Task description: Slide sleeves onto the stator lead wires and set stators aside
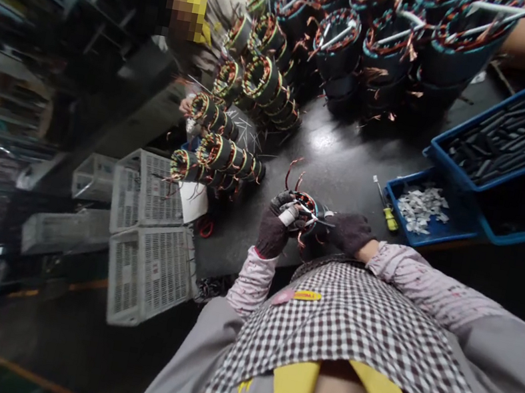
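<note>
Above a black-and-white checked apron [338,311], a short, ring-shaped motor core wound in copper-red wire [312,204] is held at the near edge of a dark, glossy worktop [340,159]. Its rim is gripped at nine o'clock by the left hand [280,216], in a dark knitted glove; the grip is closed around that side, making this the nearer hand. At three o'clock, the similarly gloved right hand [350,232] is set close against the core; whether anything is pinched in its grip cannot be told. The core's open end is turned upward, its long axis seemingly near upright, though the exact lean is hidden. Loose copper leads are pointed toward eleven o'clock. Farther out, a yellow-handled screwdriver [390,219] and a shallow blue plastic tray of white scraps [461,223] are seen at three, a blue crate of black tubes [455,168] at two. Yellow-green-rimmed cores [216,153] are stacked at ten to eleven, larger dark-blue-rimmed cores [339,39] massed beyond at twelve to one.
</note>
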`<state>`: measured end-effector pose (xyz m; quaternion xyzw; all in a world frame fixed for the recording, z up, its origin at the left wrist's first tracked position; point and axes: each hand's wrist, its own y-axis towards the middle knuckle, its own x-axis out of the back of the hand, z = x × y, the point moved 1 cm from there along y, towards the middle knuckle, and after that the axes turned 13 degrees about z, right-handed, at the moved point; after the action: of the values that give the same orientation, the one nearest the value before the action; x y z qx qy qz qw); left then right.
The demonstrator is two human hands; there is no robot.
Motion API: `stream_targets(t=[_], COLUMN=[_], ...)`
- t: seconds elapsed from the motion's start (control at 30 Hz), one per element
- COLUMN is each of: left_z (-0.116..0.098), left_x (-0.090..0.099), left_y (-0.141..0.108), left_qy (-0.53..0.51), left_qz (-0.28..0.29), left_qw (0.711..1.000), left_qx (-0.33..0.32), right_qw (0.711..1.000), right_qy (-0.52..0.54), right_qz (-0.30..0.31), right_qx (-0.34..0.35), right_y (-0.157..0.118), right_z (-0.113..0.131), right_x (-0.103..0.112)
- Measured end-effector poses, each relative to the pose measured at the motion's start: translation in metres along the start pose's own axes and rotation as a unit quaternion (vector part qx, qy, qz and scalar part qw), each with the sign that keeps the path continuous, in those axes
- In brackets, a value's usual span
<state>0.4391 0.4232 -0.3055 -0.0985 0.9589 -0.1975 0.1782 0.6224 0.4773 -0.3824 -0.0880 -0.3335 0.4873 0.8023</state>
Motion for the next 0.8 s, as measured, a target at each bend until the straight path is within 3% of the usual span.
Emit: stream_targets(t=[0.13, 0.23, 0.37, 0.57, 0.8], left_z=[-0.001, -0.001, -0.001, 0.0, -0.002], left_x=[0.001, 0.003, 0.002, 0.003, 0.002], left_y=[0.001, 0.001, 0.0, 0.0, -0.001], left_qy=[-0.005, -0.001, -0.013, -0.013, -0.014], left_qz=[0.013, 0.013, 0.022, 0.009, 0.0], left_qw=[1.0, 1.0, 1.0, 1.0, 1.0], left_qx=[0.0, -0.001, -0.008, -0.007, -0.001], right_qw=[0.998, 0.992, 0.982, 0.941, 0.967], right_qy=[-0.041, 0.041, 0.114, 0.24, 0.198], right_qz=[-0.039, -0.117, -0.144, -0.229, -0.153], right_qx=[-0.018, 0.005, 0.043, -0.064, -0.052], right_y=[-0.012, -0.023, -0.032, -0.047, -0.006], right_z=[-0.017, -0.034, -0.045, -0.076, -0.088], right_x=[-0.011, -0.019, -0.027, -0.015, -0.012])
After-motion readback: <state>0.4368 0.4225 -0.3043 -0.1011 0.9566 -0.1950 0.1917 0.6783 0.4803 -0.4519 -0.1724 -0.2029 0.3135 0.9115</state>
